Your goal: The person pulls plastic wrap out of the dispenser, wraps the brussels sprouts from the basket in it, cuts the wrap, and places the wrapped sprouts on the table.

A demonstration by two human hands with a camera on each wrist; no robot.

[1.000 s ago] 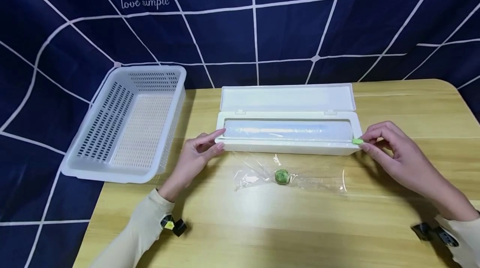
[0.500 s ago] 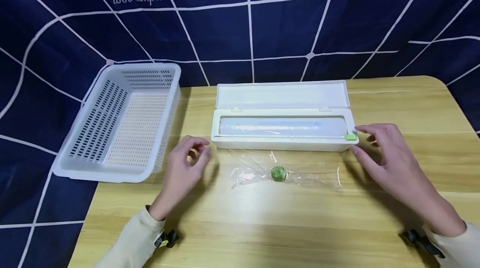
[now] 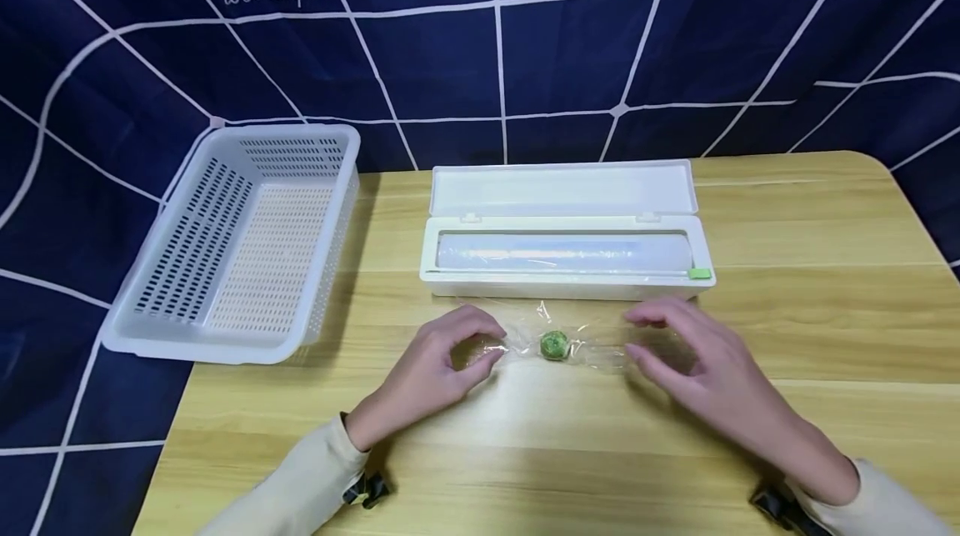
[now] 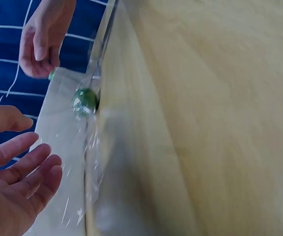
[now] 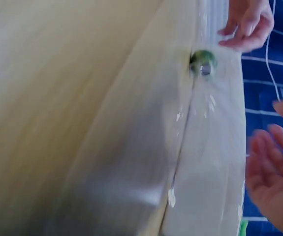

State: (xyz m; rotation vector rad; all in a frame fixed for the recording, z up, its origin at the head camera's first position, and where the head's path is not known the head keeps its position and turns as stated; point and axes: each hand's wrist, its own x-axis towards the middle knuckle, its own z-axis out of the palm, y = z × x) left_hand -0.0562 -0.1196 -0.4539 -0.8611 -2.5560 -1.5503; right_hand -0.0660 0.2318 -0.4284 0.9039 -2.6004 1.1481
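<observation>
A small round green vegetable, perhaps a Brussels sprout, lies on the table in a sheet of clear plastic wrap. My left hand is at the wrap's left end, thumb and fingers curved with a gap between them. At the right end my right hand stands with thumb and fingers apart. Whether the fingertips touch the film is hard to tell. Relaxed, spread fingers show on the left hand in the left wrist view and on the right hand in the right wrist view.
Just behind the wrap stands a white cling film dispenser, its lid tipped back. A film roll sits inside, and a green slider is at the front right corner. A white perforated basket stands at the left.
Both hands have left the dispenser's ends and come inward and nearer to the wrapped green vegetable. The green slider has been let go at the right corner. Wrap and vegetable lie where they were.
</observation>
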